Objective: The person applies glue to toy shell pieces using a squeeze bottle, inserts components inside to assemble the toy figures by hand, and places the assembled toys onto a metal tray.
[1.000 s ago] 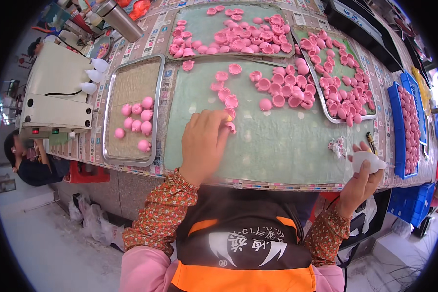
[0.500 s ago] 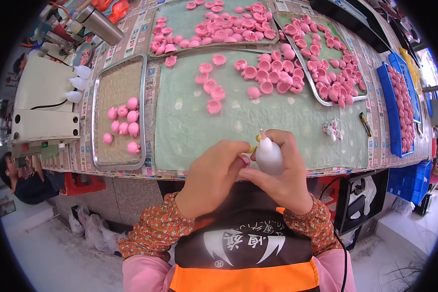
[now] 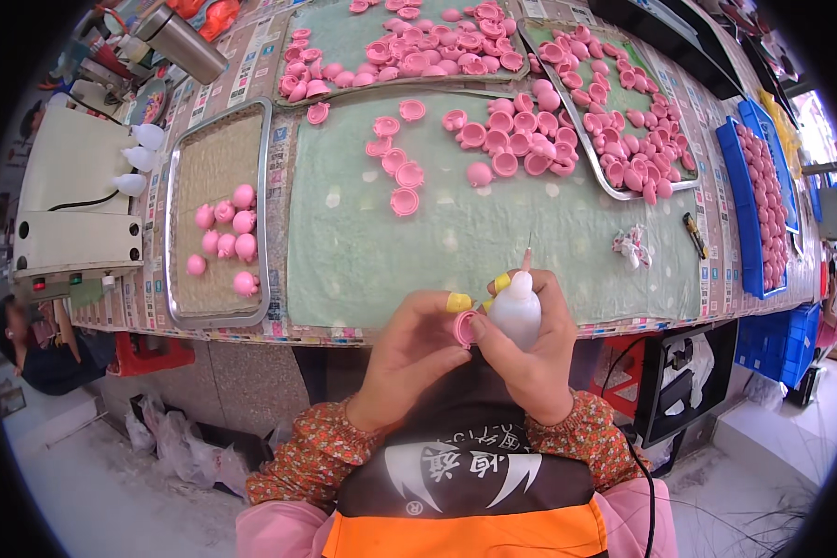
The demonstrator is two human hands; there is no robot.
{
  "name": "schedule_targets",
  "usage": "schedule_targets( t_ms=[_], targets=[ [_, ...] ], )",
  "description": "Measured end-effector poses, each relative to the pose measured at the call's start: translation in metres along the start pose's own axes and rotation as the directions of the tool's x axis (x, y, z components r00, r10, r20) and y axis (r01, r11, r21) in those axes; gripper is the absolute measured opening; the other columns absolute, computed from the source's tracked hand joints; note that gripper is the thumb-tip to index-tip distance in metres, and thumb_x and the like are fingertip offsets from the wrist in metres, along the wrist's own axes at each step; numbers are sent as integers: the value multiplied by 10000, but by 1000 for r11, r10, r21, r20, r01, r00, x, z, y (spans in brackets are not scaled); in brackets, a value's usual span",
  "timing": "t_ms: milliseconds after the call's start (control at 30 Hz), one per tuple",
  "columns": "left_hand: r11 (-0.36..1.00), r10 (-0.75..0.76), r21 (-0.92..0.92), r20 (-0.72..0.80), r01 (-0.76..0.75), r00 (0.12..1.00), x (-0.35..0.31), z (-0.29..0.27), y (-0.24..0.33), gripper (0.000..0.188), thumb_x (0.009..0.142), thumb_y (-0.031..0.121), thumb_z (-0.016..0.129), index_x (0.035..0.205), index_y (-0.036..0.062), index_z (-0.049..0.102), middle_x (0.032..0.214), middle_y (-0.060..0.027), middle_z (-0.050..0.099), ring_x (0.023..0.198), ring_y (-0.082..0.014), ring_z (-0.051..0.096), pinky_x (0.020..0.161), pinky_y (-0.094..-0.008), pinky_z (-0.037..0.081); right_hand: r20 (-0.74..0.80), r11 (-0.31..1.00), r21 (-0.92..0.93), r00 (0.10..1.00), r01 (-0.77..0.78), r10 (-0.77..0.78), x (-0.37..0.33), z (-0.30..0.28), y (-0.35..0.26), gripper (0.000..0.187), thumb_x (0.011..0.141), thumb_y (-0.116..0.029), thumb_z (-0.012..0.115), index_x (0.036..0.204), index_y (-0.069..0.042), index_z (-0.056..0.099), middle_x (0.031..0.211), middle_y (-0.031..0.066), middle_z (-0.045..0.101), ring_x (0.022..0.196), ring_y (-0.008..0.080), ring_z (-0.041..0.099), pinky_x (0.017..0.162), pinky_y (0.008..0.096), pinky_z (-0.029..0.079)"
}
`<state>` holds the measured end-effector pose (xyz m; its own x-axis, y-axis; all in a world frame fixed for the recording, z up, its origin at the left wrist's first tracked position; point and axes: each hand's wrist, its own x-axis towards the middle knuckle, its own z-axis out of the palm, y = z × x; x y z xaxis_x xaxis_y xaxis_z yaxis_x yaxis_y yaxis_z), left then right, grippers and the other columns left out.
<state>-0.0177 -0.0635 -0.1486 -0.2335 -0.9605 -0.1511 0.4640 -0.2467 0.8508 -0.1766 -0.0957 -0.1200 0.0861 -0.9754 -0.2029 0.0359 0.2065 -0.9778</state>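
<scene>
The broad table (image 3: 251, 74), covered in a glossy-looking printed sheet, carries a wrinkled pale green cloth (image 3: 363, 270) with faint lighter spots. Around the cloth are a rectangular silvery metal tray (image 3: 216, 158) with rounded corners and a beige, creased lining, a green-lined tray of the same sort (image 3: 597, 172) to the right, and a straight-walled blue plastic tray (image 3: 746, 214) farther right, filled with rows of pink pieces. Smooth, round pink balls (image 3: 246, 246) sit in the beige-lined tray (nine of them, loosely grouped), while hollow pink half-shells (image 3: 405, 202) lie on the cloth, many with the cup side up. Close to the person, above the table's near edge, the right hand (image 3: 535, 372) has its grip wrapped round a rounded, translucent white squeeze bottle (image 3: 516, 313), which narrows to a neck and a thin needle (image 3: 529, 244) pointing away from the body. The left hand (image 3: 405, 349) keeps a narrow grip, pinching a small pink shell (image 3: 464, 328) just left of the bottle; this shell is matt and round-rimmed, its hollow side facing the camera, with the right thumb at its edge. Smallest of all, yellow fingertip covers (image 3: 458, 302) show beside it.
</scene>
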Motion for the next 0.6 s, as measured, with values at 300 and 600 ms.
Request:
schedule_targets(
  t_ms=[300, 600],
  targets=[
    [995, 33, 90, 9, -34, 999, -1, -5, -4, 466, 921, 183, 640, 1309, 17, 442, 1180, -54, 504, 1059, -153, 541, 929, -304, 457, 45, 997, -66, 999, 28, -25, -5, 3, -1, 381, 820, -40, 707, 1125, -25, 480, 1017, 39, 580, 868, 92, 582, 754, 242, 487],
    [918, -120, -382, -20, 104, 993, -6, -20, 7, 486, 916, 249, 624, 1317, 63, 422, 1198, -101, 544, 981, -199, 589, 784, -346, 516, 363, 919, -295, 921, 260, -144, -1, -46, -5, 407, 858, 30, 596, 1234, 32, 439, 1133, 129, 542, 932, 178, 607, 871, 314, 474]
  ],
)
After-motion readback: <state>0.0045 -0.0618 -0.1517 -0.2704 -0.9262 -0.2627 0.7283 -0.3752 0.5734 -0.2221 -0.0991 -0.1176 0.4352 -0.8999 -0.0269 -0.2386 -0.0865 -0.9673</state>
